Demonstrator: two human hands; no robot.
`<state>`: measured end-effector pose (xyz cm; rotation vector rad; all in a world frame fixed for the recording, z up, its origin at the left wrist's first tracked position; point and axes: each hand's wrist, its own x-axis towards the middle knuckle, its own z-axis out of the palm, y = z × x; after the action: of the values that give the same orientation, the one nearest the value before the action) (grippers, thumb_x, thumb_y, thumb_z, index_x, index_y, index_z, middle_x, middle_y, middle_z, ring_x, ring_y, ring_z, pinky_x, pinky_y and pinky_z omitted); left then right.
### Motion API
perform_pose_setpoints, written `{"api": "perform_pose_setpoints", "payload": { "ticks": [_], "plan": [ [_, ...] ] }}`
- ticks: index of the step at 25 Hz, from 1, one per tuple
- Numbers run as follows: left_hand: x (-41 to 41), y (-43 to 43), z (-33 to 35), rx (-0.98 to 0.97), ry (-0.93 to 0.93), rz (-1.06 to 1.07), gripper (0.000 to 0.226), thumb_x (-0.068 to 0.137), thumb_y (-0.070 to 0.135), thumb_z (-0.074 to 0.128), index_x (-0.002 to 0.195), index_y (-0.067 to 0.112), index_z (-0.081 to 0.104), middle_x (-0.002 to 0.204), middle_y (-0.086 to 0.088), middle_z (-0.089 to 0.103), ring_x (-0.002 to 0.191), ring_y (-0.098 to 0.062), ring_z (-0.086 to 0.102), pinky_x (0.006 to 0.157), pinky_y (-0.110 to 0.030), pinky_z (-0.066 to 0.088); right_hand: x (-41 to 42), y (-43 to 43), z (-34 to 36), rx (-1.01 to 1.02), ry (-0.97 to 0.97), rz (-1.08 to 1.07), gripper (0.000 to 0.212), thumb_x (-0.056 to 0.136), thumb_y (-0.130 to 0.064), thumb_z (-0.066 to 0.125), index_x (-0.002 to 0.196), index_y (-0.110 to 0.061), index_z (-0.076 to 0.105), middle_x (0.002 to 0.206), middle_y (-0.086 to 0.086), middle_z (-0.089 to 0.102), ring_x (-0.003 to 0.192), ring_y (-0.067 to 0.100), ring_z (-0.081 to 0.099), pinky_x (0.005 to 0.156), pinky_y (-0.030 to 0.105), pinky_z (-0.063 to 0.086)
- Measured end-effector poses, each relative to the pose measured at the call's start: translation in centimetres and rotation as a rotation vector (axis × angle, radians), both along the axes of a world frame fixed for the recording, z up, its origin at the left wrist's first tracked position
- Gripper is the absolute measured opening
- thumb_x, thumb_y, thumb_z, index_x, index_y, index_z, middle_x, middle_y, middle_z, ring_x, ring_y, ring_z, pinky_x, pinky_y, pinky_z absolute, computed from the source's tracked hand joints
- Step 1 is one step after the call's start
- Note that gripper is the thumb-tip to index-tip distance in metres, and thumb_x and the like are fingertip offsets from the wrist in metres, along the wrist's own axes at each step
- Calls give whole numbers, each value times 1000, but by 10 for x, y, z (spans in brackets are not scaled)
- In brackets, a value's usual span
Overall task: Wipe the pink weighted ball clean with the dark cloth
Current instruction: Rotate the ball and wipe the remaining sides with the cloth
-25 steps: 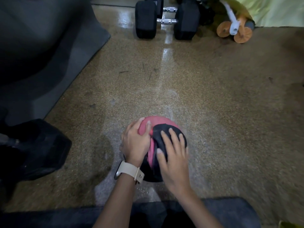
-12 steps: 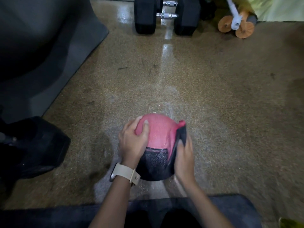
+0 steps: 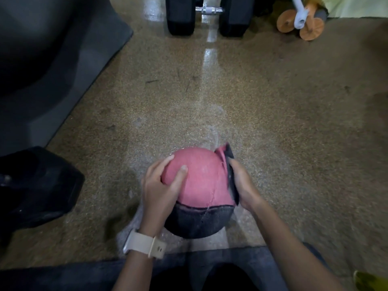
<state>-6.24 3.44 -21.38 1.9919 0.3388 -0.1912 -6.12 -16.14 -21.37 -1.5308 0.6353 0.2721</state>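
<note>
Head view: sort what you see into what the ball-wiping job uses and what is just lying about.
In use: pink weighted ball, dark cloth, left hand steadying the ball, right hand holding the cloth against it.
Lying about: dumbbell, orange-wheeled roller, dark mat, black block at left.

dumbbell (image 3: 209, 10) cut by top edge, cloth (image 3: 229, 153) partly under right hand (image 3: 244, 183)

One ball (image 3: 199, 177), one cloth (image 3: 229, 154)
</note>
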Motion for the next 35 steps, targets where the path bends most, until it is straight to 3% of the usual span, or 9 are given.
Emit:
{"api": "perform_pose_setpoints", "payload": {
  "ticks": [3,6,13,16,20,23,28,32,35],
  "plan": [
    [9,17,-12,-359,304,20,51,79,73,62,122,45,70,127,13,69,120,-14,64,107,-42,49,-1,-10,-4,384,263,-106,51,93,-55,46,92,-14,77,95,12,74,79,25,71,75,37,52],
    [17,17,-21,-392,378,9,56,77,78,56,118,43,73,119,8,75,112,-19,71,101,-52,56,-12,-7,-9,425,322,-170,47,87,-52,51,87,-14,78,90,9,74,75,24,71,72,35,52],
    [32,-7,-17,-639,336,131,49,96,53,48,109,14,74,110,-10,77,100,-22,70,86,-38,54,2,-21,-5,224,-88,-137,38,82,-52,58,100,-22,73,102,3,72,96,25,66,84,41,51],
    [34,-11,-16,-455,331,170,45,100,48,45,112,19,77,116,-5,76,110,-22,69,94,-40,54,-1,-15,-10,-69,-170,-129,28,86,-44,54,106,-32,69,102,-3,72,99,24,67,88,47,50],
    [31,-39,11,59,-7,-63,54,96,50,40,140,29,62,147,10,56,138,-15,48,121,-38,31,-12,3,1,-329,-269,-145,31,87,-41,43,98,-26,67,100,-1,68,104,28,62,85,38,46],
    [25,-62,22,390,-136,-128,67,89,48,21,136,26,64,148,3,58,140,-24,48,118,-47,35,-13,26,9,-896,-476,274,48,91,-41,33,129,-24,58,135,-2,56,129,19,47,108,40,34],
    [19,-57,14,394,-191,-85,70,85,54,21,132,32,67,145,6,61,138,-26,51,115,-53,38,75,15,30,-667,0,478,36,91,-39,35,99,-18,63,113,14,66,105,33,59,86,41,47],
    [27,-54,14,327,-130,-70,60,90,50,25,131,38,66,145,11,61,139,-21,50,115,-50,38,-31,43,24,-928,-423,389,47,98,-41,28,143,-34,41,152,-8,39,144,19,28,116,40,20],
    [28,-47,6,259,-141,-88,54,92,50,30,128,38,69,144,13,61,140,-18,50,114,-51,40,-67,42,17,-925,-426,442,52,98,-48,20,150,-43,19,159,-24,9,149,9,-3,119,39,-6]
  ]
}}
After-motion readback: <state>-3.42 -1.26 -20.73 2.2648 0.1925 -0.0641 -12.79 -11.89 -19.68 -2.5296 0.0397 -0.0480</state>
